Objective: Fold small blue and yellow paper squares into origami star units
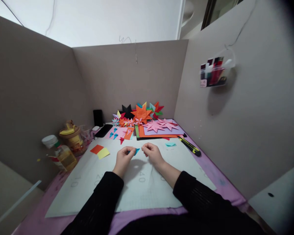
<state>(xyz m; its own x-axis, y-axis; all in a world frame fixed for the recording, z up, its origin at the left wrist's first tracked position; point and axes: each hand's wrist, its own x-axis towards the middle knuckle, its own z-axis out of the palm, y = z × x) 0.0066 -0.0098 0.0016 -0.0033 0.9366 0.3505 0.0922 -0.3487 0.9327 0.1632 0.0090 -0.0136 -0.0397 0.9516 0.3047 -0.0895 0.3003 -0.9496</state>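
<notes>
Pinched between the fingers of my left hand (123,159) is a small folded blue paper piece (137,151), its tip pointing right. My right hand (153,153) is just to the right of it, thumb and fingers drawn together; whether anything small is between them I cannot make out. Both hands are over a white sheet with printed numbers (88,192). An orange-red paper square (97,149) and a yellow one (103,153) lie left of my hands. To the right lies a folded teal paper piece (171,144).
Folded paper stars (141,113) stand at the back, with pink stars (155,125) on stacked coloured paper. A yellow-black cutter (189,146) lies at the right edge. Bottle (65,157), tub (74,140) and black phone (104,131) are at left. Partition walls surround the table.
</notes>
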